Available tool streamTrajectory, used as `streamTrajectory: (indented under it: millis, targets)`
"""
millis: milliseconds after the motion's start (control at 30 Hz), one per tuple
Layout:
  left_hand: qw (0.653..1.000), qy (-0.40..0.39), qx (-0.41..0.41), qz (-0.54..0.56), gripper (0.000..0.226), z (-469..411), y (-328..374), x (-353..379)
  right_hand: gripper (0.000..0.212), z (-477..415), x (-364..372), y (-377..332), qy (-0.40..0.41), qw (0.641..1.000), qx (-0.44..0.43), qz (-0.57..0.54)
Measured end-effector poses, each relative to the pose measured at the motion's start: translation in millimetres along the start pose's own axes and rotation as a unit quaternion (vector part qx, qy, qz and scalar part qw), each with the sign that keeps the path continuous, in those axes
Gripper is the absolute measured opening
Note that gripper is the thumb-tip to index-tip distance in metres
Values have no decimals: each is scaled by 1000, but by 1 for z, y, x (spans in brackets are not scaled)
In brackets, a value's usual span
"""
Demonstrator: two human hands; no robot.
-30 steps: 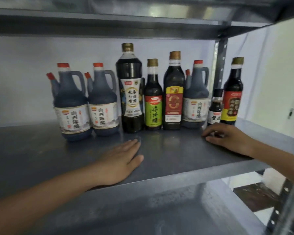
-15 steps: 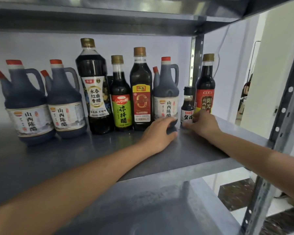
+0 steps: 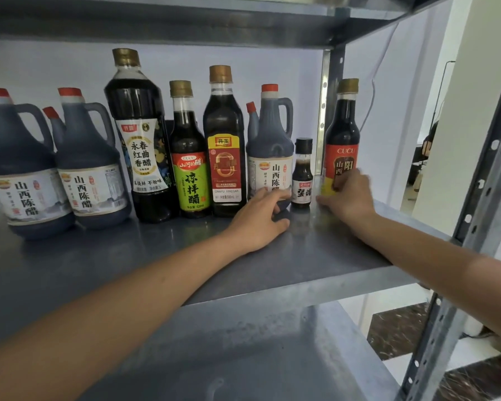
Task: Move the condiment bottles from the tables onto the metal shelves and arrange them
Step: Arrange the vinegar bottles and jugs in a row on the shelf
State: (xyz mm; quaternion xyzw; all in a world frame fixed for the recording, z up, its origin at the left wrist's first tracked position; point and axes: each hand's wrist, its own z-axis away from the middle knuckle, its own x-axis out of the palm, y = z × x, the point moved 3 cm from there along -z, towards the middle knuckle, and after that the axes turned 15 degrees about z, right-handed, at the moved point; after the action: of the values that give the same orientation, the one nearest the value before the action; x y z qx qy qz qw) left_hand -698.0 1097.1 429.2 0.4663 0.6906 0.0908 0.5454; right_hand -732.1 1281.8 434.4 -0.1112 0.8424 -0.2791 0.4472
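the bottles stand upright in a row at the back of the metal shelf (image 3: pixel 301 256); at its right end the left hand (image 3: pixel 258 219) cups the foot of the handled jug (image 3: pixel 269 140) and the right hand (image 3: pixel 349 198), a bit blurred, curls its fingers on the lower label of the red-label bottle (image 3: pixel 342 125), the small bottle (image 3: pixel 302 169) free between them. the jug looks full and heavy, i'd say, so its handle or a low push suits it; the tall one seems smooth, breakable and tippy, better held mid-body.

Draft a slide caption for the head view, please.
On the metal shelf, the left hand holds a handled jug and the right hand holds the rightmost bottle.
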Motion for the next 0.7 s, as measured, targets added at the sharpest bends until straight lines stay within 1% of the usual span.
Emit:
streamTrajectory:
  millis: [33, 67, 100, 167, 200, 233, 267, 333, 367, 567, 700]
  targets:
    - [1000, 2, 0, 1, 53, -1, -1, 0, 60, -3, -8, 7, 33, 999, 29, -18]
    - [1000, 3, 0, 0, 52, -1, -1, 0, 72, -9, -14, 15, 48, 997, 51, -34]
    - [1000, 3, 1, -1, 51, -2, -2, 0, 84, -15, -17, 21, 38, 996, 69, -53]
    - [1000, 5, 2, 2, 50, -3, -2, 0, 105, -27, -15, 29, -36, 989, 83, -115]
    - [1000, 5, 3, 5, 50, -3, -2, 0, 109, -31, -11, 30, -76, 983, 69, -152]
    - [1000, 5, 4, 7, 50, -3, -2, 0, 107, -32, -8, 28, -108, 977, 45, -178]
    - [1000, 4, 4, 8, 49, -2, -2, 0, 100, -33, -5, 27, -130, 974, 21, -184]
    - [1000, 4, 4, 11, 49, -3, -3, 0, 80, -33, 0, 25, -140, 975, 0, -174]
    - [1000, 4, 4, 12, 48, -3, -3, 0, 74, -33, 1, 24, -142, 973, -1, -181]
    - [1000, 7, 8, 11, 49, -3, -3, 0, 71, -35, 4, 26, -177, 959, -20, -220]
    - [1000, 7, 9, 3, 50, -3, -3, 0, 73, -35, 6, 26, -213, 950, -44, -222]
